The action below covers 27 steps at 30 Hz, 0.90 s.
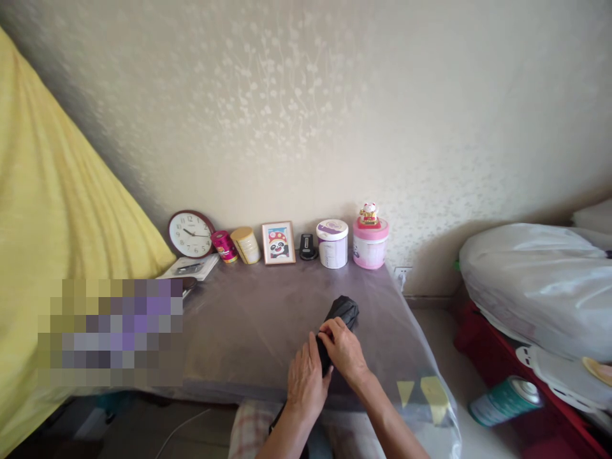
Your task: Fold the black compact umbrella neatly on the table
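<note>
A folded black umbrella (342, 312) lies near the front of a grey-covered table (248, 325), pointing away from me. My left hand (306, 382) wraps around its near end. My right hand (345, 349) rests on top of its middle with fingers curled and pinching at the fabric or strap. Both hands are closed on the umbrella.
Along the wall stand a round clock (190, 234), a pink can (224, 246), a yellow tin (246, 245), a panda picture frame (278, 243), a small black device (307, 247), a white tub (332, 243) and a pink tub (370, 242). A yellow curtain (52, 210) hangs left. A plastic-wrapped bundle (535, 280) lies right.
</note>
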{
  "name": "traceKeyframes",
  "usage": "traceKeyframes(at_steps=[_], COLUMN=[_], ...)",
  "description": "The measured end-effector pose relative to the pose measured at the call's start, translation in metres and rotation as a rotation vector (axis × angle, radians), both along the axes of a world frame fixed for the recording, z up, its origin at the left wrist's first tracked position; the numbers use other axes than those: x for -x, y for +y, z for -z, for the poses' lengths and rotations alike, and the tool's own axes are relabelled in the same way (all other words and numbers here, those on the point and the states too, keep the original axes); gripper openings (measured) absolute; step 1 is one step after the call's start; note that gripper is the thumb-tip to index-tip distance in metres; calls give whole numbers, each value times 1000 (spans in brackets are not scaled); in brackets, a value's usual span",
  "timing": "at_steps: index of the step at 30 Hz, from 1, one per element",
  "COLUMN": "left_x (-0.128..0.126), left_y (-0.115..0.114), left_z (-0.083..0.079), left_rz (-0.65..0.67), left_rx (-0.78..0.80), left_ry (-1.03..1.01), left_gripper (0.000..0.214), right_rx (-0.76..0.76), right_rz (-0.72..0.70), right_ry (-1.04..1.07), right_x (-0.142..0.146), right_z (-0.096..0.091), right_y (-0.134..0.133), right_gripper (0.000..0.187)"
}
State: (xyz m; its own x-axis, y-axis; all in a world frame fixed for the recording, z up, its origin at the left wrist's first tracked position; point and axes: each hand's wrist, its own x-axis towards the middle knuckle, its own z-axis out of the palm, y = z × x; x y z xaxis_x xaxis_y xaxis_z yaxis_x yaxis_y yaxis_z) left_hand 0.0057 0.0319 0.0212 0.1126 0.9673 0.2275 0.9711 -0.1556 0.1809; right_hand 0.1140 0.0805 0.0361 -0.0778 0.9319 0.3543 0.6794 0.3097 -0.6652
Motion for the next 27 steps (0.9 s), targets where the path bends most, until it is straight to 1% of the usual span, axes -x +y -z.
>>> traceKeyframes(at_steps=[2,4,8,9,12,14,16,18,20,22,25,27], left_x=[1,3,6,6,6,7,8,11,17,23,30,31], left_y=[-1,-2,-1,-1,-1,-1,0,2,6,11,14,12], left_z=[-2,-6,-9,-9,-8,-9,-11,-13,-14,-16,-20,-24], left_rz=[8,32,58,59,49,29,13,4,2,29,72,26], left_rx=[3,20,45,53,87,113,146,190,230,280,393,495], left_ry=[-26,-33,0,4,1,-13,-41,-98,-211,-413,-814,-1029], left_gripper=[67,70,61,59,55,56,62,67,68,67,59,54], right_rx=[-10,-16,-57,-88,-204,-233,-203,-144,-98,-71,0,68], right_rz=[42,51,29,-3,-154,-193,-128,-6,131,220,273,281], right_ry=[-66,-82,-60,-52,-77,-104,-34,158,337,432,542,623], right_x=[4,5,0,-2,-7,-11,-15,-23,-34,-48,-68,-76], right_z=[0,-1,-5,-6,-3,2,7,11,13,13,16,20], right_y=[2,4,-1,-3,-8,-2,12,29,44,52,46,35], right_gripper=[10,12,20,21,23,24,23,21,25,35,46,47])
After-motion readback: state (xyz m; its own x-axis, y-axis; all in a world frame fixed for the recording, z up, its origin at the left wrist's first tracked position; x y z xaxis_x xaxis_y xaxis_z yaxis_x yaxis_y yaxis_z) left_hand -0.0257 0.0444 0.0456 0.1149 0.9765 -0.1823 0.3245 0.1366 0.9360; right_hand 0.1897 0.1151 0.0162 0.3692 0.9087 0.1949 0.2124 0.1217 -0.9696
